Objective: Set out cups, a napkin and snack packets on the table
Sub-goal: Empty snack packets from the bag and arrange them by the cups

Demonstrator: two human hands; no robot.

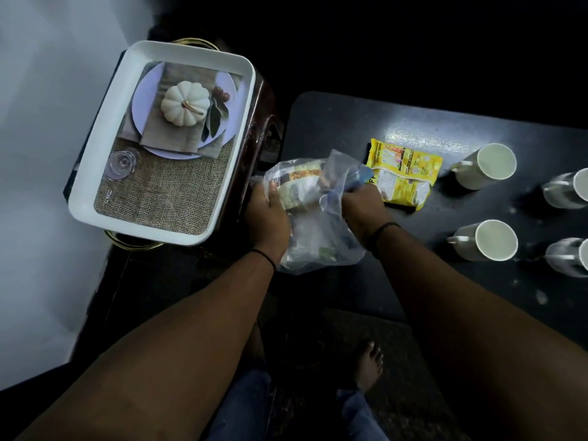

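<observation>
A clear plastic bag (313,240) with snack packets inside hangs over the near left corner of the black table (429,265). My left hand (267,214) grips a packet (297,186) through the bag's left side. My right hand (362,208) pinches the bag's upper right edge. A yellow snack packet (404,173) lies flat on the table just beyond my right hand. White cups stand to the right: one (486,167) at the back, one (486,240) nearer. Two more cups (566,189) (569,256) are cut off by the right frame edge.
A white tray (95,173) with a printed pumpkin picture on its floor rests on a dark stand to the left of the table. A pale wall runs along the left. My bare foot (369,364) shows on the dark floor below.
</observation>
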